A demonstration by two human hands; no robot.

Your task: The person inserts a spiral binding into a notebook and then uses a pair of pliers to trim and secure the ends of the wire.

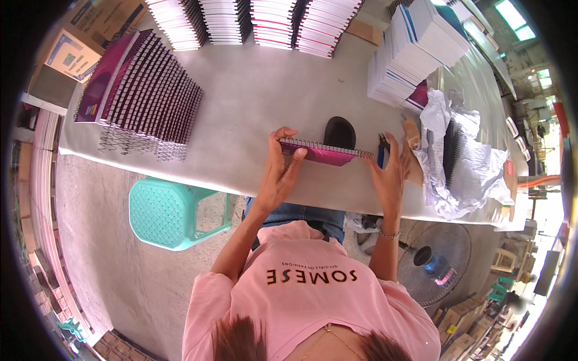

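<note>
My left hand (283,171) is closed on a purple spiral notebook (325,156), thumb on its near face and fingers around its left end. The notebook is held edge-up above the table, its wire coil (337,147) running along the top and sticking out past the right end. My right hand (390,171) is beside that loose coil end, thumb close to it and index finger apart. Whether the thumb touches the coil I cannot tell. Blue-handled pliers (381,155) show between this thumb and index finger, apparently lying on the table. A black rounded object (340,132) stands just behind the notebook.
A tall stack of purple spiral notebooks (150,84) stands at the left of the table (265,84). More bound stacks (274,24) line the back. White page blocks (397,66) and crumpled paper (463,180) with black coils are at right. A green stool (159,213) and a fan (439,265) stand below.
</note>
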